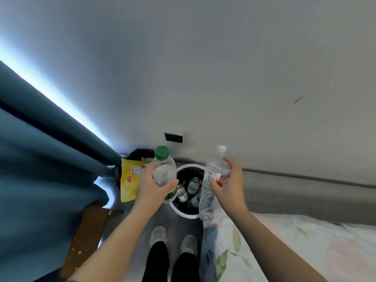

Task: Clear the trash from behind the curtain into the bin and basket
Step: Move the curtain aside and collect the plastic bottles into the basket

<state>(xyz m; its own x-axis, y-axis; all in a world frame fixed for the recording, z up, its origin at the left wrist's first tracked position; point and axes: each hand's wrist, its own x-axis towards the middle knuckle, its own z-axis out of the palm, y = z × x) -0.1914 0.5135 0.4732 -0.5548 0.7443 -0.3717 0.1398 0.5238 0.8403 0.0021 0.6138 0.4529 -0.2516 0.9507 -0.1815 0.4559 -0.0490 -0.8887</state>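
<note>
While both bottles hang above the containers, the holdings stand thus.

Item: clear, smooth-walled plastic bottle with a green screw cap [164, 171]. It is held in the left grip [154, 188], fingers and thumb curled round its body, above the left edge of the round white-rimmed basket [183, 213].

Item: taller clear bottle of thin, crinkled plastic with a white cap and red label [207, 200]. The right grip [230, 184] is wrapped round its upper half, and its base hangs over the basket's right edge, beside the floral-printed bed [305, 241].

Basket contents: several similar clear bottles [192, 185].

Adjacent: a round black-lined bin [138, 153] with a flat, glossy yellow packet [128, 184] propped at its front, and a heavy teal fabric curtain [40, 159] to the left.

Risks, as judged: light, springy plastic may bounce off the hard rim or the bottles already inside and roll across the floor. The off-centre right-hand bottle may miss. A swing of the left arm could dislodge the packet.
</note>
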